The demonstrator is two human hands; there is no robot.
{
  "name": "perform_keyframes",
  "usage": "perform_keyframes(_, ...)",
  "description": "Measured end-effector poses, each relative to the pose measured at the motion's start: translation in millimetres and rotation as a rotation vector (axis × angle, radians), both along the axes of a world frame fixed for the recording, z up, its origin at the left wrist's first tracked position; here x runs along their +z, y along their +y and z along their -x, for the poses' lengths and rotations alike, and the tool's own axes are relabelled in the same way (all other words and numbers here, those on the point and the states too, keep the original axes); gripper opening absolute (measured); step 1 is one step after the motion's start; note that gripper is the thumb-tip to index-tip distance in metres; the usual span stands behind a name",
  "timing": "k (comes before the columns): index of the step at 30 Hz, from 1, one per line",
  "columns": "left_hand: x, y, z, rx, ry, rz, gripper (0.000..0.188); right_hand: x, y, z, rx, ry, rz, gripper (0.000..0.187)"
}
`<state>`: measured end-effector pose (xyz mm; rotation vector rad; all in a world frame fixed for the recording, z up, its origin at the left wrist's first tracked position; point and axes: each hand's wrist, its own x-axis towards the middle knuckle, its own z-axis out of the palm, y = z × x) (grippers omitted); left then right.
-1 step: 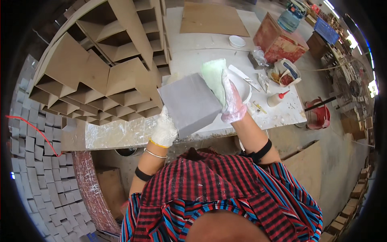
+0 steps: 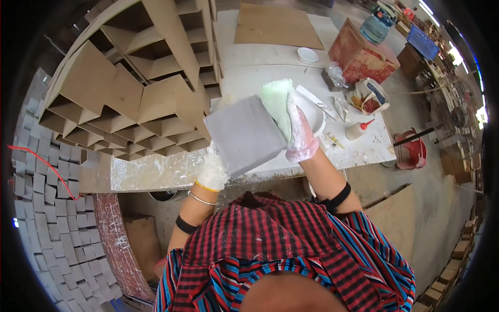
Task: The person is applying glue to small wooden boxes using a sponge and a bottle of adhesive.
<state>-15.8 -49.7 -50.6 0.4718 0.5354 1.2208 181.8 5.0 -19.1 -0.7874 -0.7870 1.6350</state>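
Observation:
A grey box point(image 2: 245, 134) with flat, smooth sides is held tilted above the near edge of the white worktable point(image 2: 249, 73). My left hand point(image 2: 212, 170), in a white powdery glove, supports the box at its lower left; most of its fingers are hidden behind the box. On the opposite side, my right hand point(image 2: 302, 139), in a thin glove smeared white, is closed on a pale green cloth point(image 2: 279, 101). The cloth lies against the right side of the box. Just beyond this hand sits a white round bowl point(image 2: 313, 113), partly covered by it.
Stacked brown cardboard compartments point(image 2: 117, 91) rise at the left. Rightward on the table are a red-tipped glue bottle point(image 2: 356, 130), a cut-open container point(image 2: 370, 96) and a small white dish point(image 2: 307, 55). A red-stained box point(image 2: 358, 52) carries a water jug point(image 2: 375, 28). Many grey boxes point(image 2: 62, 223) cover the left floor.

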Motion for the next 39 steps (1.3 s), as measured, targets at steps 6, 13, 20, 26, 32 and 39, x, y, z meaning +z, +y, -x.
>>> perform_keyframes(6,-29.8,-12.8,11.5,-0.003,-0.251,0.064,0.040,8.0,-3.7,-9.1,0.015,-0.125,-0.127,0.041)
perform_keyframes(13,-45.6,-32.3,15.5,0.078,0.653,-0.243,0.040,61.2,15.8,17.5,0.081,-0.817,-1.234,0.052)
perform_keyframes(20,-22.1,-82.1,32.1,0.156,1.463,-0.437,0.039,47.4,22.4,79.4,0.193,-0.871,-1.435,0.047)
perform_keyframes(26,-36.2,-129.8,79.2,0.174,1.560,-0.393,0.040,48.3,5.9,82.8,0.171,-0.882,-1.241,0.040)
perform_keyframes(32,2.7,-166.5,117.7,0.472,1.871,-0.578,0.038,30.1,-34.8,116.3,0.407,-0.630,-0.683,0.040)
perform_keyframes(39,-31.4,-196.7,223.1,0.546,1.698,-0.336,0.039,-30.6,-63.5,165.6,0.384,-0.546,-0.501,0.036)
